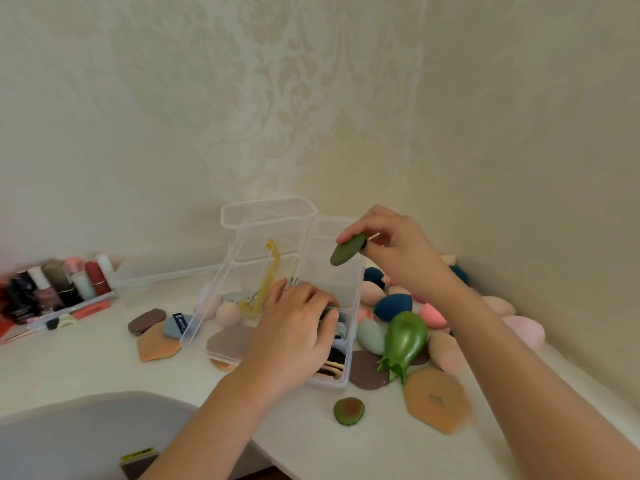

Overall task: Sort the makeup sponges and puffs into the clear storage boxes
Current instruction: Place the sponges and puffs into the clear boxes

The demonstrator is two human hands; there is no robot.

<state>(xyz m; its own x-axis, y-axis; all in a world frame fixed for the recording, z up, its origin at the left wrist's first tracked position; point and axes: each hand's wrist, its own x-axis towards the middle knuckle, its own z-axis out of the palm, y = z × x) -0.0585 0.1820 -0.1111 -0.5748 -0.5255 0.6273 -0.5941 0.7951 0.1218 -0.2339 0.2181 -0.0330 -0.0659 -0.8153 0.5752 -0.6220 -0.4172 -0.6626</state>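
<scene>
Your right hand (391, 245) pinches green puff (348, 250) by upper end, raised above far compartments of clear storage box (329, 282); your left hand (298, 329) lies curled over near compartment, grip cannot be told; loose sponges (393, 306) heaped right of box on white desk (86, 358); bottles (52, 289) far left; patterned wallpaper (277, 98) in room corner.

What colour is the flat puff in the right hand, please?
Dark olive green flat puff, head view.

clear glossy plastic storage box (341, 282); beside it a shiny smooth green eggplant-shaped case (403, 339), matt spongy green puff (348, 249), matt white table (86, 358).
</scene>
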